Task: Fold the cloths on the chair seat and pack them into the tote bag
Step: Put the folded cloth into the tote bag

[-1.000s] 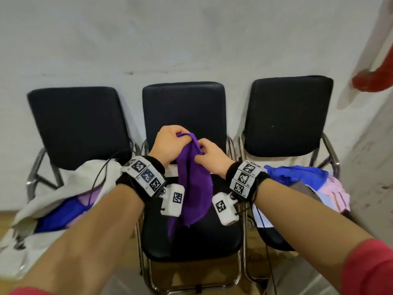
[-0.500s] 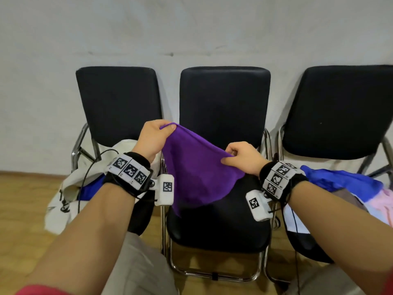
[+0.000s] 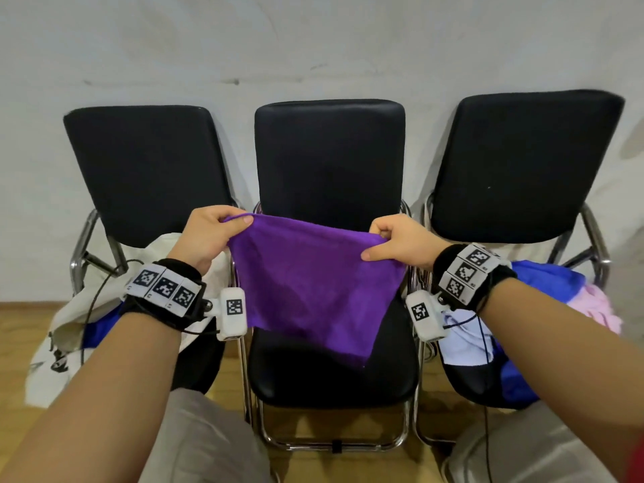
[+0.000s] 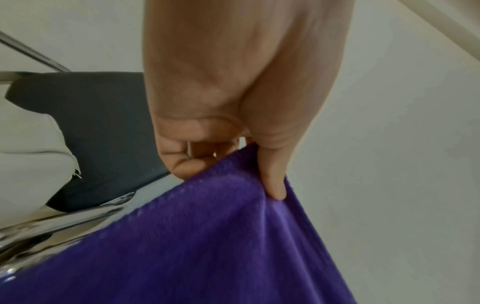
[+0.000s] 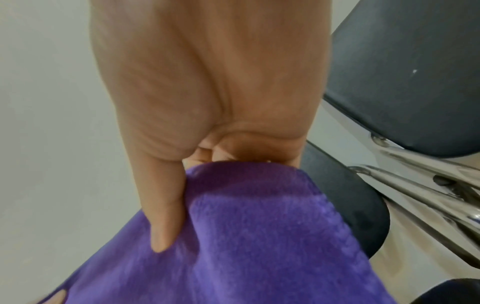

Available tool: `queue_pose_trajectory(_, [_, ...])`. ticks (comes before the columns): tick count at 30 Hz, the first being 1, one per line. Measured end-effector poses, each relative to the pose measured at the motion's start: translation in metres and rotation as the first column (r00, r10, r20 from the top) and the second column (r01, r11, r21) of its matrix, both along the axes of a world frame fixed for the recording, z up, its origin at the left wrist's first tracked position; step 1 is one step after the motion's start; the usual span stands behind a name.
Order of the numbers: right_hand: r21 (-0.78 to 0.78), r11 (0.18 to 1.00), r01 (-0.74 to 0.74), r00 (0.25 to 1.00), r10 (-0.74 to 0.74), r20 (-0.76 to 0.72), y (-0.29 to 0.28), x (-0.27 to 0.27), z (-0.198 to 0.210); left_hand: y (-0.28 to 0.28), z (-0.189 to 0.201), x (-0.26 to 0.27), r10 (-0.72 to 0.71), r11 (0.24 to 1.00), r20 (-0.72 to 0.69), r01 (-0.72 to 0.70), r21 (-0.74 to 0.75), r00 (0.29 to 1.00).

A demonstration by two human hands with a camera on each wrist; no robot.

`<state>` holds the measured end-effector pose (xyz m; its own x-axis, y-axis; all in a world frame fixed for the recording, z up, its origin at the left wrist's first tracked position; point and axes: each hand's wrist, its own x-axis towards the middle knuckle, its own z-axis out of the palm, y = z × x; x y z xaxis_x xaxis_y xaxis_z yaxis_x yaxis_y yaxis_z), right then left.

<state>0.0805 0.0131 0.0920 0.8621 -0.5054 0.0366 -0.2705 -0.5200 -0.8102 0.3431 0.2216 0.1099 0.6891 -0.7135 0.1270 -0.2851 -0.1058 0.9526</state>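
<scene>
Both hands, left hand (image 3: pixel 205 235) and right hand (image 3: pixel 400 244), pinch a fuzzy purple cloth (image 3: pixel 313 287) stretched flat.

Cloth (image 3: pixel 313 287) above middle chair's seat (image 3: pixel 334 374)

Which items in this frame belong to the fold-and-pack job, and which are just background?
Job:
purple cloth, pinched by left hand and right hand
middle chair
tote bag
cloth pile on right chair

Background:
wall
wooden floor
</scene>
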Motion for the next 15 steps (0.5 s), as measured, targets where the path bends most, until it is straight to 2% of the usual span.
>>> queue_pose_trajectory(6, [0.093,0.995,-0.038,0.999,0.04,-0.02,-0.019,-0.018,0.014,-0.001,-0.001,0.012,-0.053,0.997,-0.013,0.053,0.051,0.999])
queue_pose_trajectory(10, [0.135,0.991,-0.004,1.0,0.008,-0.027,-0.035,-0.024,0.02,-0.006,-0.004,0.02,-0.103,0.994,-0.091,0.106,0.027,0.991])
queue_pose_trajectory(13, [0.109,0.993,0.047,0.999,-0.044,-0.027,-0.048,-0.023,0.019,-0.013,-0.009,0.024,-0.133,0.988,-0.131,0.142,0.058,0.982])
queue_pose_trajectory(15, [0.036,0.992,0.122,0.992,-0.121,-0.036,-0.056,-0.016,0.013,-0.022,-0.013,0.025,-0.134,0.983,-0.135,0.15,0.11,0.982])
